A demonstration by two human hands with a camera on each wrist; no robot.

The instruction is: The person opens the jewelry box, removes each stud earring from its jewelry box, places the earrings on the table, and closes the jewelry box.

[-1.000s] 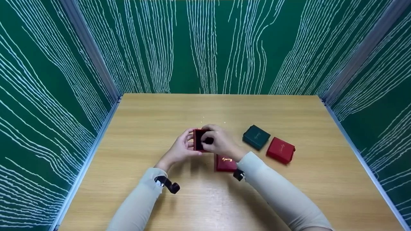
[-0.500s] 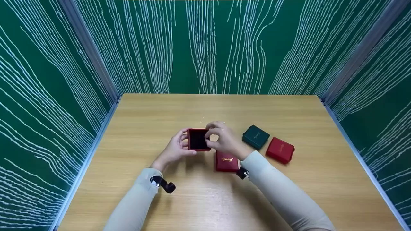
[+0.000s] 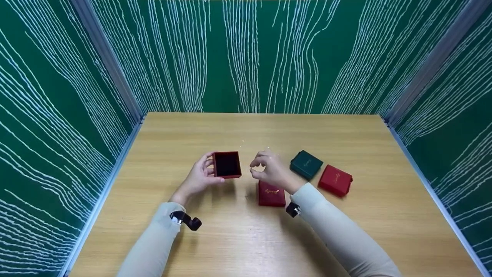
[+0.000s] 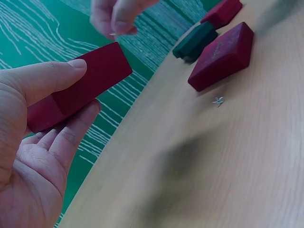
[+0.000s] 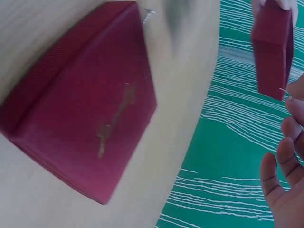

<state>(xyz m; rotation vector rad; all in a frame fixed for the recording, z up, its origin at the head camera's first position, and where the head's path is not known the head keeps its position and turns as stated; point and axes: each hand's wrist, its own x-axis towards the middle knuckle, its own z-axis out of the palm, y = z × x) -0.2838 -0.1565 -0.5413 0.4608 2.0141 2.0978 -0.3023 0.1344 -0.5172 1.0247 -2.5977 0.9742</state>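
Note:
My left hand (image 3: 198, 175) holds a red jewelry box (image 3: 240, 171) above the table, thumb on one side and fingers on the other. The box's black-lined inside faces up in the head view; its smooth red side shows in the left wrist view. Just right of it, my right hand (image 3: 269, 167) pinches a tiny thin pin-like piece (image 5: 283, 89) between thumb and index finger, the other fingers loosely bent. Below that hand lies a closed red jewelry box (image 3: 271, 194) with gold lettering. Beside it on the table is a small silver star-shaped piece (image 4: 218, 101).
A green box (image 3: 306, 164) and another red box (image 3: 335, 180) lie to the right on the wooden table (image 3: 173, 138). Tiny bright specks (image 3: 268, 147) dot the tabletop beyond my hands. Green walls (image 3: 215, 57) with white lines stand around the table's back and sides.
My right fingers have come out of the held box, pinching the tiny piece. My left hand has moved the box left, leaving a gap between the box and my right hand.

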